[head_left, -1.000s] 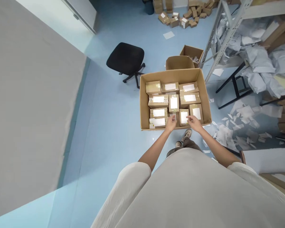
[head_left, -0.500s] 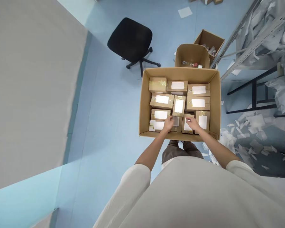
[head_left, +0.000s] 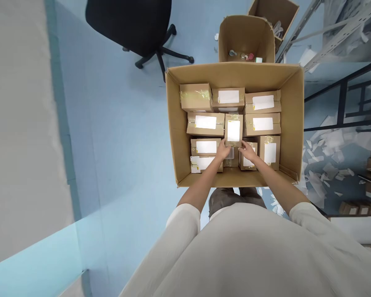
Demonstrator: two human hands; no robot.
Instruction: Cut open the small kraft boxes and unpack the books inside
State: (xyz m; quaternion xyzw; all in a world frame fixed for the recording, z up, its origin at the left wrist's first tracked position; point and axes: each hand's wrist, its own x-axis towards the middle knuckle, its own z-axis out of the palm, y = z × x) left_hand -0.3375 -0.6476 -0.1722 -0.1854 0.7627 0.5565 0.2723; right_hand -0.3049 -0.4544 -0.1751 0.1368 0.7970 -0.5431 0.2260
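A large open cardboard carton point(head_left: 235, 180) stands in front of me, packed with several small taped boxes bearing white labels. In its middle, a small cardboard box point(head_left: 234, 142) with a white label lies on top of others. My left hand point(head_left: 223, 151) has its fingers at the near left corner of this box. On the near right corner are the fingers of my right hand point(head_left: 247, 152), so the box is gripped between both hands. Below the right hand is another labelled box point(head_left: 248, 162), partly covered by it. A box with a clear patch point(head_left: 231, 162) shows between my wrists.
Beyond the carton stand an open box point(head_left: 245, 35) with small items inside and another open box point(head_left: 275, 14). A black swivel chair point(head_left: 132, 24) is at the upper left. Metal shelving point(head_left: 327, 43), a black stand point(head_left: 342, 103) and scattered paper scraps point(head_left: 324, 165) are on the right.
Both hands have moved slightly forward, from beside the central box's near end onto its corners. My view has tilted down and come closer to the carton.
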